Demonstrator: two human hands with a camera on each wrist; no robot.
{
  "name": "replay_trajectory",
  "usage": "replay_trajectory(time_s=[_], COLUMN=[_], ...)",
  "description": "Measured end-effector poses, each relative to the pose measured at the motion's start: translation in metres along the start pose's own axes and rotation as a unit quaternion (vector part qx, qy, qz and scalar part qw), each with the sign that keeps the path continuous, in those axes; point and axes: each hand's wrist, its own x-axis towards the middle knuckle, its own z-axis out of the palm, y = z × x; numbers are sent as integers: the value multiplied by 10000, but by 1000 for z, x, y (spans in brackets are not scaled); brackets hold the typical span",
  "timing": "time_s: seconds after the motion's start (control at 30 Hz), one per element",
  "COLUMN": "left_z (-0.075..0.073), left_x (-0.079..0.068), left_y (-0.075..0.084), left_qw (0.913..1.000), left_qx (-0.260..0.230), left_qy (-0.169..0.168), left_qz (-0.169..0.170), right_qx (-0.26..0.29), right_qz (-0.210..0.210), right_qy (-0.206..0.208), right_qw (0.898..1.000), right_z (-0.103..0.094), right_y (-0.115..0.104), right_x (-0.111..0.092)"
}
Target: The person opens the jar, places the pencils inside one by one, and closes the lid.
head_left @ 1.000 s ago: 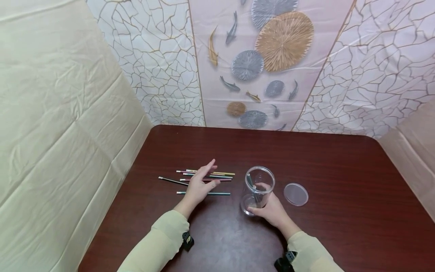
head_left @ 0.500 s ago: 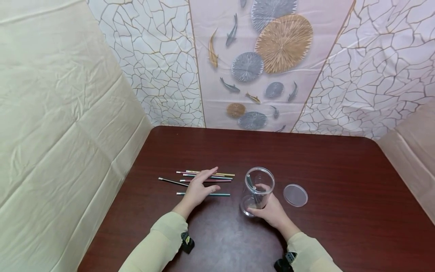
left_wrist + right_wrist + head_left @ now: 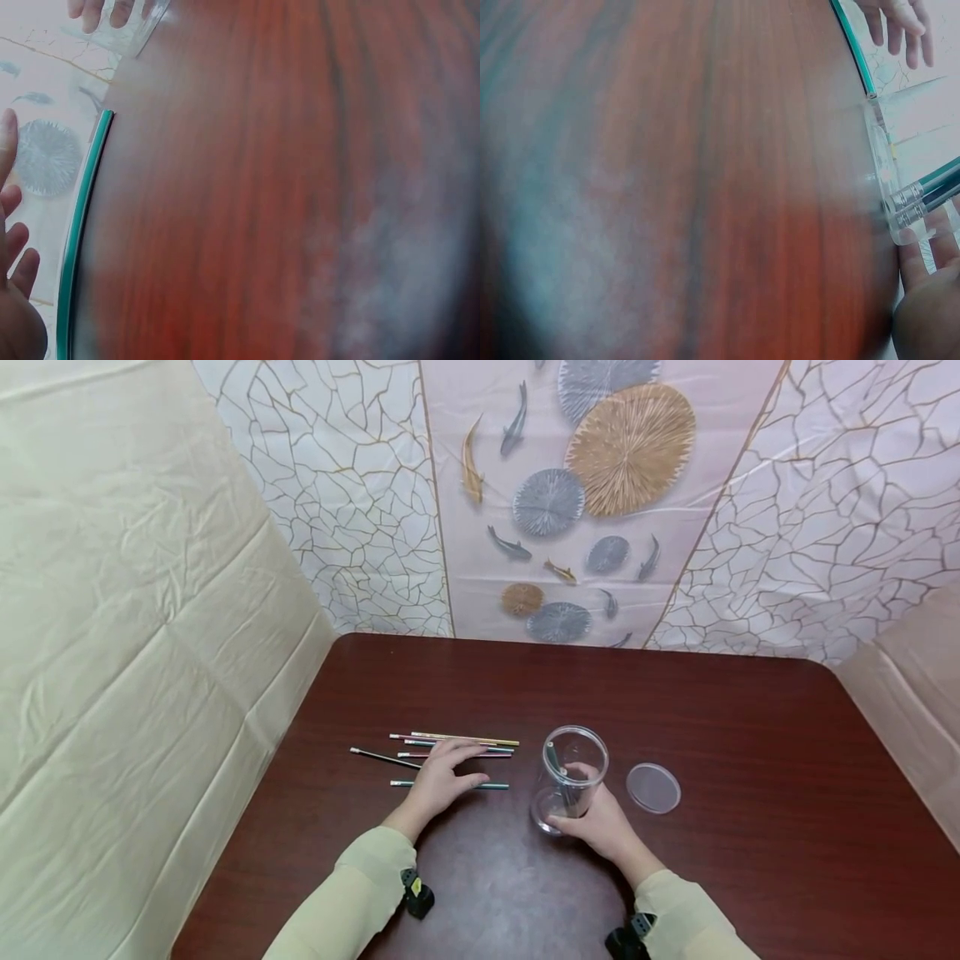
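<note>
My left hand (image 3: 438, 783) is over a loose group of pencils on the table, its fingers slightly bent and spread from the thumb. Nearest me lies a teal pencil (image 3: 495, 787), passing under the thumb; the left wrist view shows this teal pencil (image 3: 81, 217) beside the hand. A black pencil (image 3: 384, 758) slants to the left, and a yellow pencil (image 3: 487, 742) is at the back of the group. With my right hand (image 3: 602, 825) I grip a clear jar (image 3: 551, 802) low on its side. Two dark pencils (image 3: 934, 187) stand leaning inside, eraser ends down.
A round clear lid (image 3: 653, 789) lies flat to the right of the jar. The dark red wooden table (image 3: 750, 735) meets a patterned cloth (image 3: 555, 568) at its far edge and a cream cloth (image 3: 187, 610) on the left.
My left hand's fingers have come down and nearer, from raised above the pencils to close over them. The right hand and jar have stayed in place.
</note>
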Motion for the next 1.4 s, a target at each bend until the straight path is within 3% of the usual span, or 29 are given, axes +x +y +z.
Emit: replay_trajectory(time_s=[0.3, 0.47, 0.73, 0.87, 1.4], left_z=[2, 4, 14, 16, 14], left_x=[-3, -4, -6, -6, -1], left_y=[-4, -8, -8, -8, 4], left_qw=[9983, 9950, 9819, 9772, 9807], left_qx=[486, 768, 1514, 1758, 1658], left_qy=[-247, -376, -708, -672, -294], left_qz=[216, 514, 895, 983, 997], right_qx=[-82, -77, -81, -29, -177], right_qz=[-72, -166, -157, -106, -86], right_qy=[14, 44, 32, 14, 29], right_qw=[9999, 9998, 9998, 9999, 9998], right_z=[0, 0, -1, 0, 0], right_y=[1, 0, -1, 0, 0], right_x=[1, 1, 1, 1, 0])
